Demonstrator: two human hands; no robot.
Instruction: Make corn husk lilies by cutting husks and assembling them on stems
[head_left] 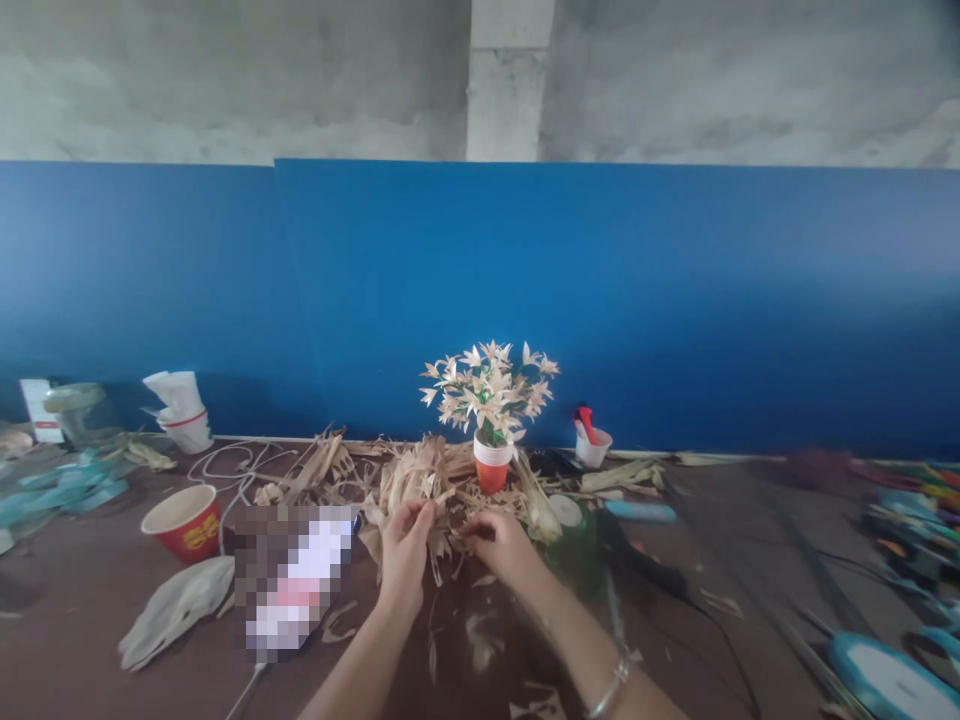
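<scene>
My left hand (405, 548) is closed in a pinch in front of a pile of dry corn husks (409, 478). A pale strip of corn husk (441, 497) shows at its fingertips. Just to the right, my right hand (501, 545) has its fingers curled together; whatever they hold is too small to make out. Behind the hands stands a bunch of cream flowers (491, 385) with green stems, upright in an orange and white cup (492, 468). Husk scraps lie around and below both hands.
At left are a blurred-out phone (304, 580) with a cable, a red paper cup (187, 522) and a large husk (176, 610). At right lie a dark corded tool (645, 560), a light-blue tube (640, 511) and a ribbon spool (896, 675). A blue partition (480, 270) rises behind.
</scene>
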